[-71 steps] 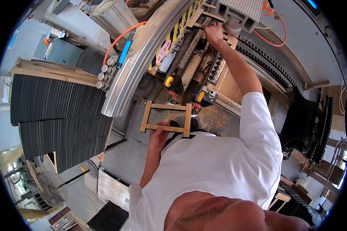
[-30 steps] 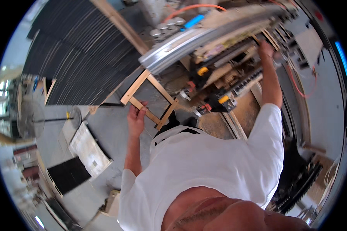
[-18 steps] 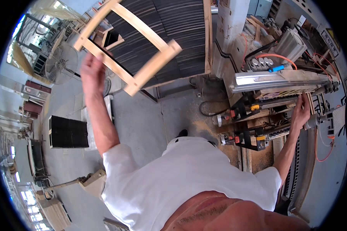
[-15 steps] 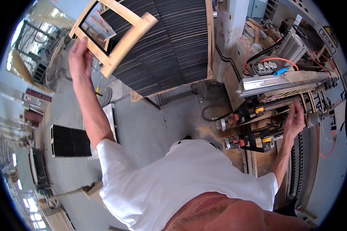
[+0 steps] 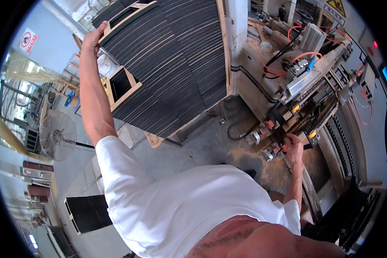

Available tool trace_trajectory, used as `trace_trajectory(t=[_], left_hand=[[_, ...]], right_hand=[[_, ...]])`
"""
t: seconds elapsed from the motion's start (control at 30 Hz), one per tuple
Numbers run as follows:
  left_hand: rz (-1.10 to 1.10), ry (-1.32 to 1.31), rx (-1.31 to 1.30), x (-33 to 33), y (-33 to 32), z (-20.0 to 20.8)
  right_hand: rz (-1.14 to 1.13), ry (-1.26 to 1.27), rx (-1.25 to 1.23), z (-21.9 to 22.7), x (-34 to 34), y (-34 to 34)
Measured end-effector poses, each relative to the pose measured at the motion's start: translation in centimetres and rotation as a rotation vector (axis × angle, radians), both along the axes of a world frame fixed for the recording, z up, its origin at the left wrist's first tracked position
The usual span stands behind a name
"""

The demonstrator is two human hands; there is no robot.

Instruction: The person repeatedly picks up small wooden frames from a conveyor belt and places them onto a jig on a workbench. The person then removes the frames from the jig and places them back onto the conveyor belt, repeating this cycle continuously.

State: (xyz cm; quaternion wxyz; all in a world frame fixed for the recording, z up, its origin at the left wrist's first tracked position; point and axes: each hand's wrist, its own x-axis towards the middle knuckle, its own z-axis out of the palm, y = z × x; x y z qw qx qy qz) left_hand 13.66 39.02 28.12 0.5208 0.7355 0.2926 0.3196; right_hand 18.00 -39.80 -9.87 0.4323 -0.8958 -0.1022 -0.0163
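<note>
My left arm stretches far forward, and my left hand (image 5: 93, 38) is closed on the edge of a wooden frame (image 5: 129, 16) at the upper end of a tall stack of black-edged frames (image 5: 172, 64). The frame's pale wood shows on its inner and upper sides; part of it lies beyond the picture's top. Low on my right, my right hand (image 5: 294, 148) is at the machine's clamps (image 5: 281, 148), fingers bent beside the red and yellow fittings. What those fingers hold, if anything, is hidden.
Another wooden frame (image 5: 124, 84) sits at the stack's left side. A wire-caged fan (image 5: 58, 135) stands at left, above a smaller black stack (image 5: 88, 213). Orange air hoses (image 5: 307, 55) run over the machine bed (image 5: 307, 84) at right. Sawdust (image 5: 245, 155) covers floor near it.
My left hand has carried the wooden frame forward onto the stack. The right hand has come down and inward from the machine's far side to the clamps. The view has turned.
</note>
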Motion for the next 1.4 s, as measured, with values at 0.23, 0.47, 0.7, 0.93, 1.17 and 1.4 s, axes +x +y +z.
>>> trace_trajectory(t=[0.23, 0.47, 0.7, 0.93, 1.17, 1.4], left_hand=[[0.027, -0.081, 0.810, -3.0, -17.7, 3.4], [-0.358, 0.489, 0.866, -1.1, -21.1, 3.6], [-0.424, 0.563, 0.900, 0.2, -22.9, 4.8], [0.161, -0.320, 1.245, -1.5, -31.3, 0.7], [-0.734, -0.522, 0.751, -2.4, -56.2, -19.9], [-1.222, 0.062, -0.088, 3.0, -68.5, -36.7]], right_hand=[[-0.116, 0.098, -0.037, 0.5, -4.3, -1.2], [-0.144, 0.068, -0.078, 0.7, -6.8, -4.1], [-0.250, -0.005, -0.185, 3.4, -12.2, -10.6], [-0.302, -0.418, -0.441, 13.8, -20.1, -17.3], [-0.847, -0.423, -0.923, 20.4, -30.9, -25.2], [-1.349, 0.194, -0.597, 18.3, -37.1, -27.9]])
